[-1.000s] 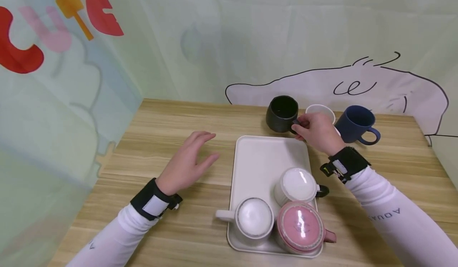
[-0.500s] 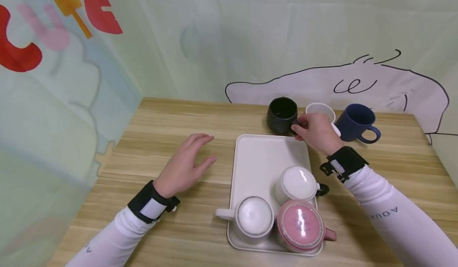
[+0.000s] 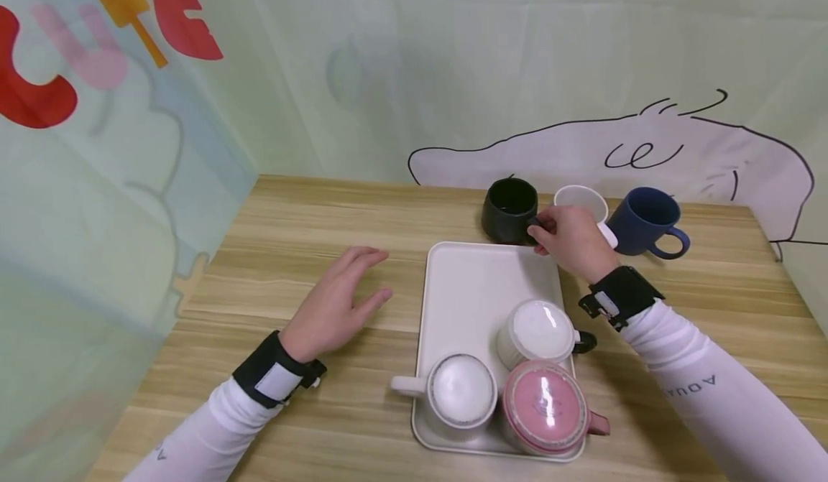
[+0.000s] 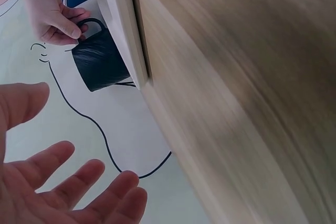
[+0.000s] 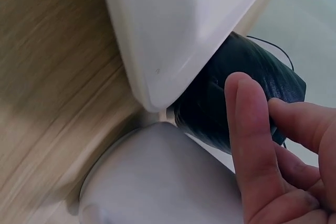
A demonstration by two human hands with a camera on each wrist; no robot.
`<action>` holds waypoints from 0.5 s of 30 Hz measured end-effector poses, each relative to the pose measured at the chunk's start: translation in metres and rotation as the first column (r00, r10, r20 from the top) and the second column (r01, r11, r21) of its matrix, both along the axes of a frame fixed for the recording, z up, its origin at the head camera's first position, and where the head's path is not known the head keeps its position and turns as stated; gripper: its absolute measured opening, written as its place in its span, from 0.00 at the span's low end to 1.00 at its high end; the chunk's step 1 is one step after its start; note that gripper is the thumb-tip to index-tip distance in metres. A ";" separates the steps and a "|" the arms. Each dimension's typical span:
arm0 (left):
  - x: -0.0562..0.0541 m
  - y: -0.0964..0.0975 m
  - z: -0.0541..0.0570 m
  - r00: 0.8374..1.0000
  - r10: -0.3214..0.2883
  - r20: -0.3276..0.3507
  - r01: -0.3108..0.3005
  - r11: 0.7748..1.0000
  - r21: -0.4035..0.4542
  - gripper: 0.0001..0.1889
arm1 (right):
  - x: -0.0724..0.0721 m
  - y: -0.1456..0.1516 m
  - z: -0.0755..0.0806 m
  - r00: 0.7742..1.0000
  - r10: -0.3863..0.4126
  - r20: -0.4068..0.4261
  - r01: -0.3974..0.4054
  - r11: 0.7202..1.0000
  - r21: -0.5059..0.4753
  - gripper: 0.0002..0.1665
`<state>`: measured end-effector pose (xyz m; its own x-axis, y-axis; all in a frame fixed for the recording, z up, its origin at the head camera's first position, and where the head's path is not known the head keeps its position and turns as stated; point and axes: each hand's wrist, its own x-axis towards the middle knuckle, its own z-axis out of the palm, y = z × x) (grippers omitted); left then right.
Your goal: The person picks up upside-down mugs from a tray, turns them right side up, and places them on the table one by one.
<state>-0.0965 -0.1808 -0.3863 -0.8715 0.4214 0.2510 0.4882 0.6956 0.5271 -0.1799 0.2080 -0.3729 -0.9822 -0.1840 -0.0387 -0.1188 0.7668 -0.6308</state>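
My right hand (image 3: 576, 241) pinches the handle of a black mug (image 3: 509, 212), which stands upright behind the far edge of a white tray (image 3: 453, 281). In the right wrist view, thumb and fingers close on the handle beside the dark mug body (image 5: 252, 66). My left hand (image 3: 336, 302) is held left of the tray, fingers apart and holding nothing; the left wrist view shows its relaxed fingers (image 4: 79, 182). Right behind my right hand is a white mug (image 3: 580, 202), partly hidden by it. A navy mug (image 3: 647, 216) stands farther right with its handle outward.
Upside down on the tray's near half are a white mug with a black handle (image 3: 537, 332), a white mug with a white handle (image 3: 461, 392) and a pink mug (image 3: 546, 409). All three handles stick out past the rim. A printed cloth (image 3: 453, 72) hangs behind the wooden table (image 3: 310, 216).
The black mug has come slightly toward the tray with my right hand still on its handle. My left hand has lowered a little; the mugs on the tray keep their places.
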 end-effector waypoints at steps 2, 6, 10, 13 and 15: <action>0.001 0.000 -0.001 1.000 -0.002 0.001 0.002 1.000 0.002 0.30 | 0.000 0.001 -0.001 1.000 -0.001 0.000 0.001 1.000 -0.005 0.15; 0.002 0.000 -0.003 1.000 -0.005 0.003 0.005 1.000 0.003 0.30 | 0.002 0.001 -0.001 1.000 0.000 0.012 0.000 1.000 -0.018 0.18; 0.003 0.001 -0.003 1.000 -0.011 0.008 0.011 1.000 0.002 0.30 | 0.003 0.000 0.000 1.000 0.002 0.025 -0.001 1.000 -0.023 0.20; 0.004 0.001 -0.003 1.000 -0.015 0.013 0.015 1.000 0.003 0.30 | 0.004 -0.001 0.000 1.000 0.000 0.023 0.001 1.000 -0.023 0.20; 0.004 0.002 -0.003 1.000 -0.014 0.017 0.014 1.000 0.002 0.30 | 0.005 -0.001 0.001 1.000 -0.002 0.014 0.002 1.000 -0.021 0.21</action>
